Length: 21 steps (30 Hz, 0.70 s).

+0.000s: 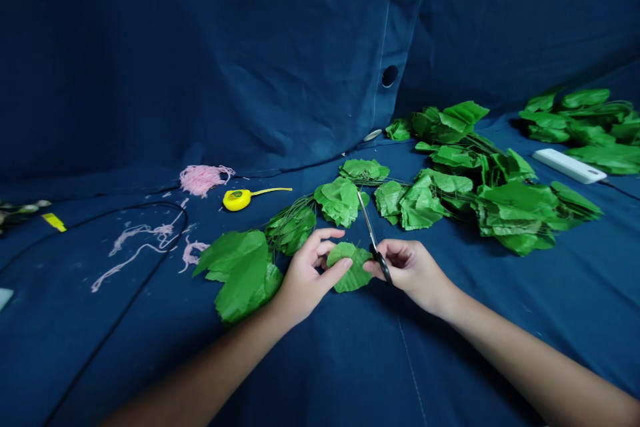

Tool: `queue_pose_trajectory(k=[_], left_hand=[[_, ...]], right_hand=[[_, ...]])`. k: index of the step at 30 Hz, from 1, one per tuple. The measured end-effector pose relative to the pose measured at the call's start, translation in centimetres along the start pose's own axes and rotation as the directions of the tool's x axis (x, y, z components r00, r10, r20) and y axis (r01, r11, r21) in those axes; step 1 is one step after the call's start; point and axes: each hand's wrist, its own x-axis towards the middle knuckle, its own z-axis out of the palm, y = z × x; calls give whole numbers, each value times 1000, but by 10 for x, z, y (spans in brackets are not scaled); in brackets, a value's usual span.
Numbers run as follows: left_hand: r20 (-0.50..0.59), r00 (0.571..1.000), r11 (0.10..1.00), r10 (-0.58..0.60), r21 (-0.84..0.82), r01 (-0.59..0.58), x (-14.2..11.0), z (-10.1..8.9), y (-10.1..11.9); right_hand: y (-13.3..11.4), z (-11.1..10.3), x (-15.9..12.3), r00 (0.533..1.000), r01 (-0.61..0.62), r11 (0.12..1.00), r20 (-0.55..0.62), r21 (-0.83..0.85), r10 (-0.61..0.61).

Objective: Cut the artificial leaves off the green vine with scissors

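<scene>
Between my two hands is a green artificial leaf (356,272). My left hand (313,273) pinches its left side, thumb on top. My right hand (410,270) has its fingers closed round the black handles of a pair of scissors (369,221), whose blades point away from me; its fingertips also touch the leaf's right edge. Just beyond my hands lies a small stack of leaves (339,201). Larger leaves (243,270) rest beside my left wrist, and wire-stemmed leaves (293,227) lie behind my left hand.
Leaf bundles (520,210) cover the right side, with another pile (585,127) at the far right. A white power strip (570,165) lies before it. Left are a yellow tape measure (237,199), pink yarn (204,179), loose strands (145,237) and a black cable (135,310). Blue cloth (250,67) rises behind.
</scene>
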Motion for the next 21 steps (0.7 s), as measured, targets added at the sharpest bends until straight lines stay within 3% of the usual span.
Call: queue_pose_trajectory(k=[6, 11, 14, 17, 21], left_hand=[[77, 996, 997, -47, -60, 51, 1, -4, -1], [186, 976, 952, -116, -258, 162, 5, -10, -2], [234, 960, 942, -153, -260, 213, 6, -9, -2], [179, 969, 949, -171, -234, 211, 6, -5, -2], [-82, 977, 929, -196, -335, 158, 7, -2, -7]], right_hand=[[-2, 1, -2, 1000, -6, 999, 16, 31, 5], [0, 0, -3, 1000, 14, 999, -3, 40, -14], [2, 1, -2, 1000, 8, 999, -30, 41, -7], [3, 1, -2, 999, -5, 1000, -35, 31, 6], [-3, 1, -3, 998, -44, 998, 46, -47, 47]])
